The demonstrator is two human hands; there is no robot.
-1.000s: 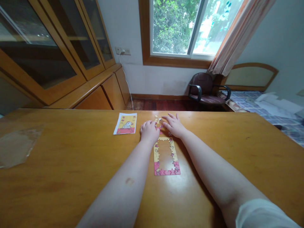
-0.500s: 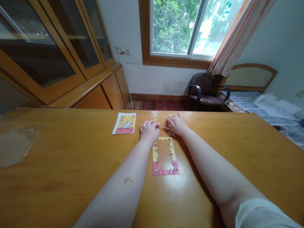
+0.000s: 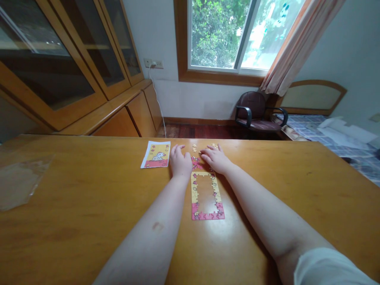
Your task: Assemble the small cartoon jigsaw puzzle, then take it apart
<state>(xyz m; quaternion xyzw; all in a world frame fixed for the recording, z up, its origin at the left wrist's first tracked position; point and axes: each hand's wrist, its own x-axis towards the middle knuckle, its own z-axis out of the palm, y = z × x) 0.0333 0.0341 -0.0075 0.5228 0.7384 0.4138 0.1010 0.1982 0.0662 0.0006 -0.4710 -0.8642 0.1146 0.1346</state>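
A jigsaw border frame (image 3: pixel 207 196), yellow above and pink below with an empty middle, lies on the wooden table (image 3: pixel 74 206). Beyond its far end sit several loose puzzle pieces (image 3: pixel 196 161). My left hand (image 3: pixel 179 160) lies flat on the table just left of those pieces, fingers spread. On the pieces' right side rests my right hand (image 3: pixel 215 158), its fingers stretched out flat and touching them. A few yellow pieces (image 3: pixel 194 149) lie farther out near the table's far edge. A reference picture card (image 3: pixel 156 154) lies to the left of my left hand.
A clear plastic sheet (image 3: pixel 20 180) lies at the table's left edge. Wooden glass-door cabinets (image 3: pixel 68 59) stand at the left. An armchair (image 3: pixel 258 113) stands under the window, and a bed (image 3: pixel 335 134) with papers is at the right.
My left hand has opened from a loose fist and shifted left toward the card. My right hand has flattened and slid left over the loose pieces.
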